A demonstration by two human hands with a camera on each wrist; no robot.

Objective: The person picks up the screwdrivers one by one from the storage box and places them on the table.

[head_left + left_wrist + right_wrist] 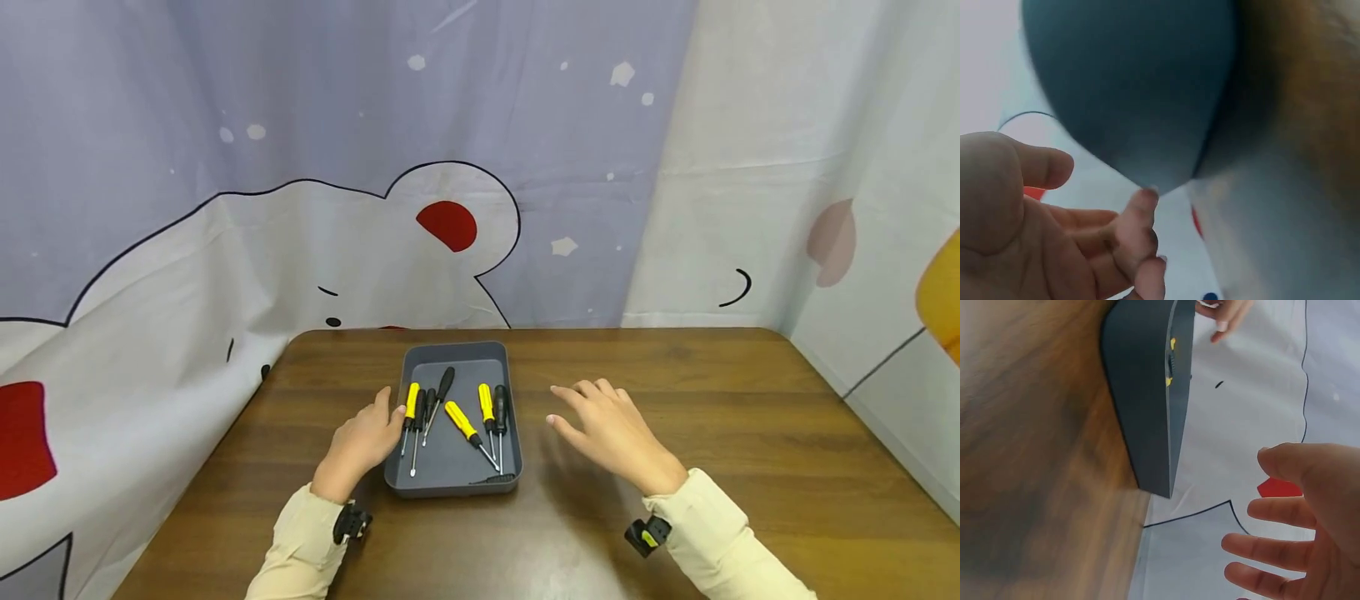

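A grey rectangular tray (pixel 452 492) stands on the wooden table, holding several screwdrivers. Three have yellow handles, among them a slanted yellow screwdriver (pixel 461 420) in the middle; the others, like the black screwdriver (pixel 446 383), have dark handles. At the tray's near right corner lies a small dark object (pixel 497 479), its kind unclear. My left hand (pixel 363 442) is at the tray's left side, thumb by the rim, fingers loosely bent; whether it touches cannot be told. To the right of the tray, my right hand (pixel 618 433) hovers with spread fingers, holding nothing.
The brown wooden table (pixel 720 433) extends to the right of the tray. A printed curtain (pixel 570 167) hangs behind the table and along both sides. Both wrists carry small black cameras, such as the right wrist camera (pixel 647 535).
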